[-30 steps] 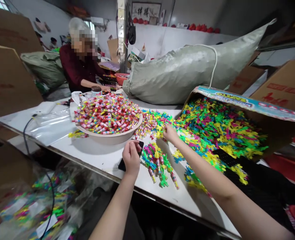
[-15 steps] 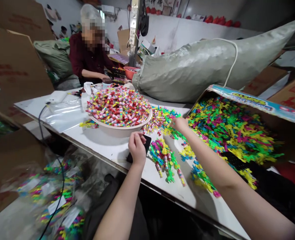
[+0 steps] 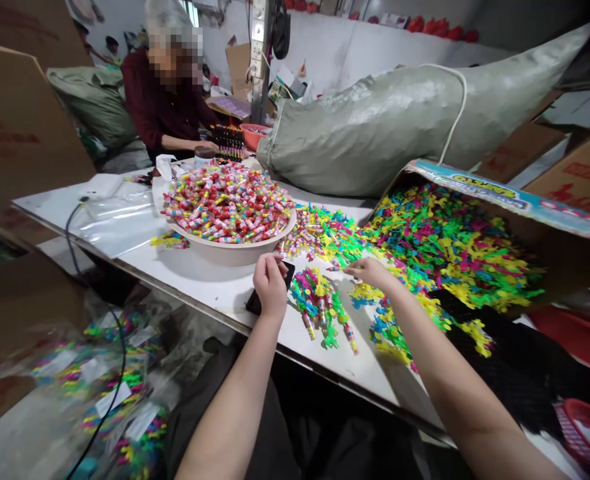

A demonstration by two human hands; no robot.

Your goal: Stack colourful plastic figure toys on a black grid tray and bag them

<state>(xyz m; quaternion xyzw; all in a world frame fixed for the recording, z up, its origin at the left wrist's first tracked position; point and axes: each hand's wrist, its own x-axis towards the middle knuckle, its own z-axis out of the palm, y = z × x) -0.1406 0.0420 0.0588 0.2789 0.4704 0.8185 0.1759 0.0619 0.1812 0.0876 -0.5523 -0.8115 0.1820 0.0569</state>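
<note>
My left hand (image 3: 271, 285) is closed, fingers curled, above a flat black phone-like object (image 3: 255, 303) near the table's front edge. Whatever it may hold is hidden. With fingertips pinched, my right hand (image 3: 372, 272) holds a small printed tube (image 3: 333, 269) over the table. Between the hands lies a small heap of coloured plastic figures (image 3: 319, 283), some attached to printed tubes. A wide pale basin (image 3: 219, 252) heaped with printed tubes (image 3: 229, 203) stands beyond my left hand. Loose tubes and figures (image 3: 342, 237) are scattered behind my right hand.
A tipped carton (image 3: 515, 193) spills coloured figures (image 3: 455, 247) at the right. A large grey-green sack (image 3: 375, 140) lies behind. Across the table (image 3: 185, 293) sits a person in a dark red shirt (image 3: 147, 107). Filled clear bags (image 3: 109, 393) lie low at left.
My right hand has drawn back toward me from the scattered pile and now has a printed tube at its fingertips. My left hand stays curled by the black object. The view has shifted slightly.
</note>
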